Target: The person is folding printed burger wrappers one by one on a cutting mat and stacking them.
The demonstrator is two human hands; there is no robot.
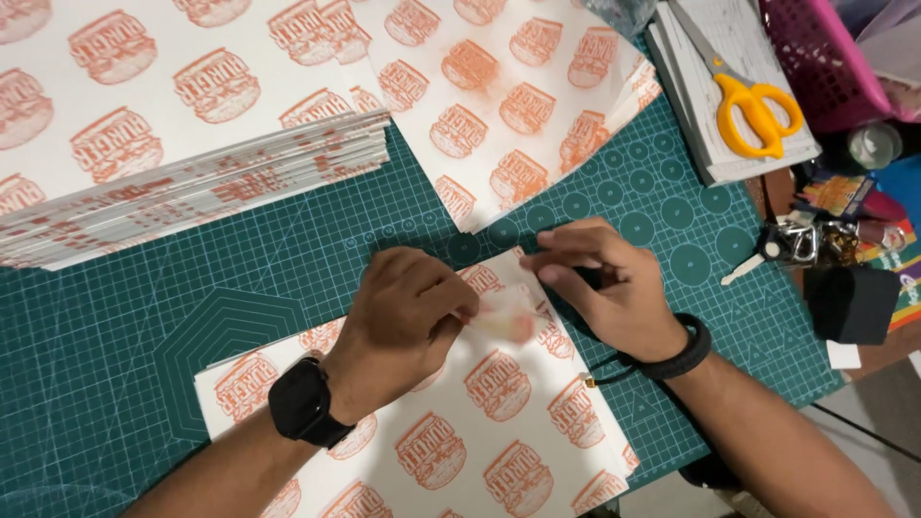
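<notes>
A white sheet of wrapping paper [460, 432] printed with orange burger marks lies on the green cutting mat [144, 317] in front of me. My left hand [408, 317] rests on its upper part, fingers pinched on a small blurred fold of paper [504, 312] near the sheet's top corner. My right hand [609, 283] presses down beside that corner, fingertips reaching toward the left hand. A black watch sits on my left wrist, a black band on my right.
A thick stack of printed sheets [192, 144] lies at the upper left, with another pile [508, 96] at top centre. Yellow-handled scissors [753, 101] rest on a white pad at upper right. A pink basket [820, 53], keys [791, 245] and a black box [849, 302] crowd the right edge.
</notes>
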